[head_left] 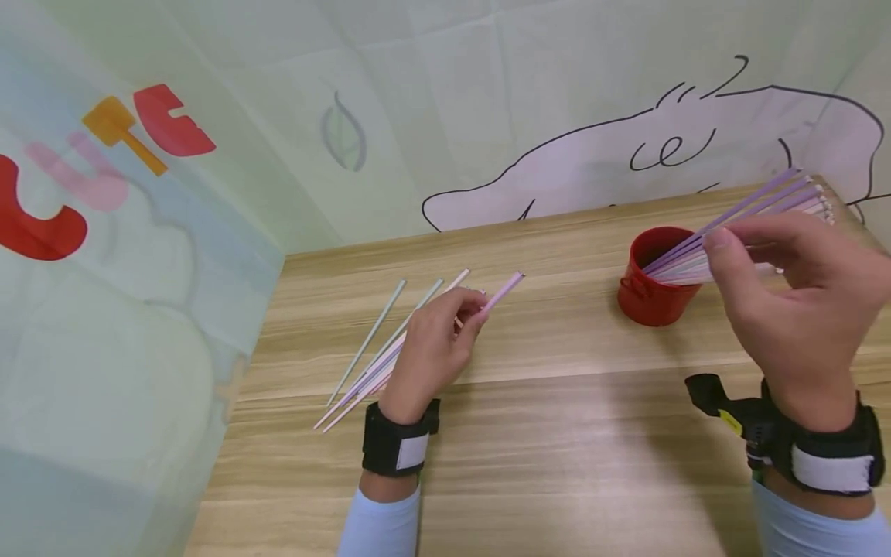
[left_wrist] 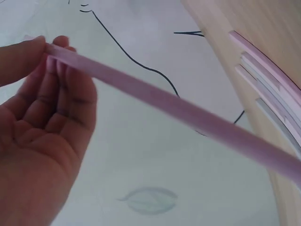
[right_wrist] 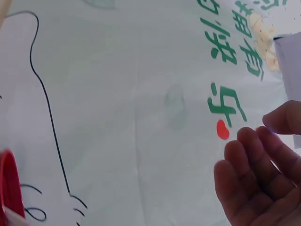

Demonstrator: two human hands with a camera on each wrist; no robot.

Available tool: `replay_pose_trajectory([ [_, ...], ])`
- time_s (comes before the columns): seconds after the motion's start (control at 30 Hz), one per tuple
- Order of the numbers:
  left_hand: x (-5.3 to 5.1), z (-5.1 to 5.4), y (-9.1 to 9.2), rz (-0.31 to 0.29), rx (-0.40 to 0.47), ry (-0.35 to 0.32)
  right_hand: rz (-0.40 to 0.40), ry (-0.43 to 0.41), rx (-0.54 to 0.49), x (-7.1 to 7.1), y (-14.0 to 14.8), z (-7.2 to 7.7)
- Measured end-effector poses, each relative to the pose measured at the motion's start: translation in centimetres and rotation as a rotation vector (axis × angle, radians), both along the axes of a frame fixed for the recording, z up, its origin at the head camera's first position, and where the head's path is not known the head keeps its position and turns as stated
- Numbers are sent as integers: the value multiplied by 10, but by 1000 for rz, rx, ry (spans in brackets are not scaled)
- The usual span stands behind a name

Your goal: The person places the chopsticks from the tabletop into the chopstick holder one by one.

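Observation:
My left hand (head_left: 435,340) pinches a pink straw (head_left: 504,292) between thumb and fingertips. In the left wrist view that straw (left_wrist: 188,113) slants across, lifted off the table. Beneath and beside this hand several pastel straws (head_left: 365,344) lie loosely spread on the wood, partly hidden by it. On the right, a red bucket (head_left: 654,302) holds a leaning bunch of purple, pink and pale straws (head_left: 755,203). My right hand (head_left: 810,302) is in front of that bunch, fingers loosely bent. The right wrist view shows its thumb and fingertips (right_wrist: 248,136) with nothing held between them.
The wooden table (head_left: 557,441) meets a printed cloth backdrop (head_left: 418,116) at its back and left edges. In the right wrist view, the red bucket's rim (right_wrist: 9,183) appears at the lower left and a pale, box-like object (right_wrist: 289,66) at the right edge.

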State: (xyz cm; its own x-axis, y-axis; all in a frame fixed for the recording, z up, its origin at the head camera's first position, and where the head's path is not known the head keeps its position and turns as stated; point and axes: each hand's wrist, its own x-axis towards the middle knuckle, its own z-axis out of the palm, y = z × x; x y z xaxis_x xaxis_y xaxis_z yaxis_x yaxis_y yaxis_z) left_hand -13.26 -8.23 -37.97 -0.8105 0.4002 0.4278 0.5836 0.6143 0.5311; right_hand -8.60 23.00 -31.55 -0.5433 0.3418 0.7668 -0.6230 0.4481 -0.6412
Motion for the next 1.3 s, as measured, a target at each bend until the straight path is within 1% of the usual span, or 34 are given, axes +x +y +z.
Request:
replay_pose_trajectory([
  [0.1, 3, 5, 5, -62, 61, 64, 84, 7, 44, -2, -12, 0],
  [0.23, 7, 9, 13, -151, 139, 133, 164, -74, 212, -2, -19, -1],
  [0.33, 10, 11, 19, -222, 198, 143, 221, -126, 320, -2, -20, -3],
  [0.47, 15, 13, 27, -289, 243, 136, 359, -152, 409, -3, -25, -6],
  [0.57, 18, 15, 32, -323, 252, 143, 463, -145, 443, -4, -31, -8],
  [0.63, 19, 17, 34, -342, 254, 155, 506, -129, 452, -5, -34, -9],
  [0.73, 20, 17, 36, -361, 259, 167, 543, -113, 443, -5, -38, -9],
  [0.8, 19, 16, 36, -356, 261, 169, 550, -115, 411, -4, -38, -9],
  [0.87, 16, 13, 33, -314, 240, 166, 527, -117, 357, -1, -36, -8],
  [0.9, 14, 11, 30, -276, 219, 162, 520, -116, 305, 0, -33, -7],
  [0.93, 11, 9, 26, -223, 183, 153, 497, -112, 245, 2, -31, -6],
  [0.97, 8, 5, 22, -160, 135, 151, 483, -98, 165, 4, -28, -4],
  [1.03, 0, -4, 10, -17, 18, 141, 406, -61, 32, 6, -20, -1],
  [1.1, -8, -13, -1, 122, -95, 118, 393, -7, -144, 7, -11, 1],
  [1.17, -15, -23, -12, 231, -189, 89, 253, -15, -161, 10, 2, 2],
  [1.2, -17, -28, -17, 273, -220, 66, 166, -46, -137, 12, 9, 2],
  [1.23, -19, -32, -21, 308, -249, 40, 99, -77, -116, 14, 15, 1],
  [1.27, -20, -35, -24, 333, -270, 10, 23, -113, -69, 17, 21, 1],
  [1.3, -21, -38, -27, 353, -290, -20, -72, -155, -1, 20, 27, 0],
])
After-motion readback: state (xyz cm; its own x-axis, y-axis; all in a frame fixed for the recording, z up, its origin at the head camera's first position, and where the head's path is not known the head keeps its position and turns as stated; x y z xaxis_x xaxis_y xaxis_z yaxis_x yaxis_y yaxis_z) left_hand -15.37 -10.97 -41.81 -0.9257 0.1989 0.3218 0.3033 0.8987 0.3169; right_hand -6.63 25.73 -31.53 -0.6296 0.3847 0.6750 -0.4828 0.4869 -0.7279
